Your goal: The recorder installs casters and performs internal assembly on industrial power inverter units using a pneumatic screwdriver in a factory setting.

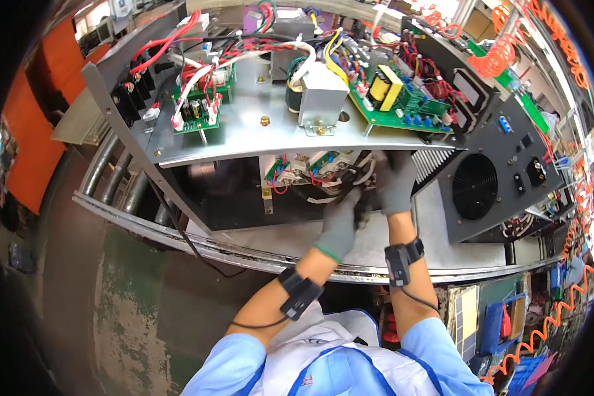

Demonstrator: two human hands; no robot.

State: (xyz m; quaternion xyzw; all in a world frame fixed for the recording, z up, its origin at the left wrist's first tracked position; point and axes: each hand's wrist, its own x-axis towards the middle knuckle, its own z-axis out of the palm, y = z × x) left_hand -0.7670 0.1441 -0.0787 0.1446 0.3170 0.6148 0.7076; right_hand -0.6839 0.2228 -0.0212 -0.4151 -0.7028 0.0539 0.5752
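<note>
An open metal equipment chassis (211,145) stands before me, with circuit boards and wiring on its upper shelf. Both my hands, in grey gloves, reach into the lower bay under that shelf. My left hand (342,228) is closed at the loose cables (356,177), its fingertips partly hidden, so what it holds cannot be made out. Beside it on the right, my right hand (396,185) reaches up near the ribbed heat sink (434,162). Its fingers are blurred and in shadow under the shelf edge. White modules (297,166) with red and green wires sit left of the hands.
The chassis rests on a metal roller conveyor (138,191). A dark panel with a round fan (475,187) stands at the right. A transformer (322,96) and a green circuit board (402,109) occupy the shelf. Orange coiled hoses (498,59) hang at the right.
</note>
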